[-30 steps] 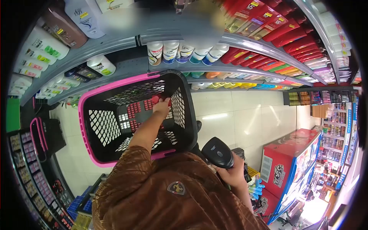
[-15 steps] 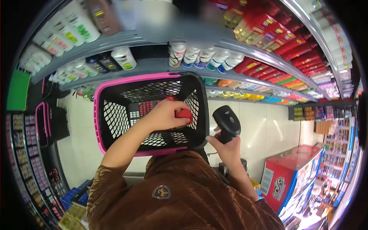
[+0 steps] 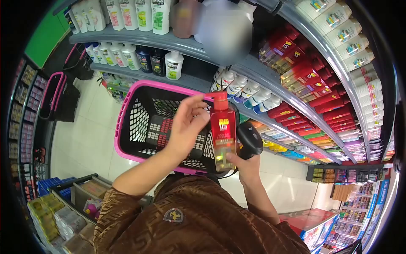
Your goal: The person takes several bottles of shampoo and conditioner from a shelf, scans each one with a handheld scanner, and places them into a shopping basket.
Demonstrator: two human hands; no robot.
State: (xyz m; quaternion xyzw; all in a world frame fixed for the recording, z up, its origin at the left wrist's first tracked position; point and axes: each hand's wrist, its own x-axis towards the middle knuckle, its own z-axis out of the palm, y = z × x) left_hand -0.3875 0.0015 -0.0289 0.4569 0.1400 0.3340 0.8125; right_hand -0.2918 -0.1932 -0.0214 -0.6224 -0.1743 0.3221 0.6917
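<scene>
A red pump bottle [image 3: 223, 135] with a clear yellowish lower part stands upright over the right side of a black basket with a pink rim [image 3: 119, 127]. My left hand [image 3: 190, 122] is beside the bottle's upper part, fingers apart and partly curled, with nothing in it. In my right hand [image 3: 247, 163] is a black handheld scanner [image 3: 250, 139]; its thumb also presses on the bottle's lower part. The scanner is to the right of the bottle and partly behind it. Most of my right fingers are hidden.
Shelves with white bottles [image 3: 160, 17] and red bottles [image 3: 311, 80] run across the front and right. Black baskets [image 3: 63, 97] stand on the floor at left. Cartons and packed goods [image 3: 67, 222] are at lower left, a red freezer [image 3: 311, 218] at lower right.
The red bottle has come up out of the basket into upright view. My left hand has let go of it, and my right thumb now touches it. The view has shifted.
</scene>
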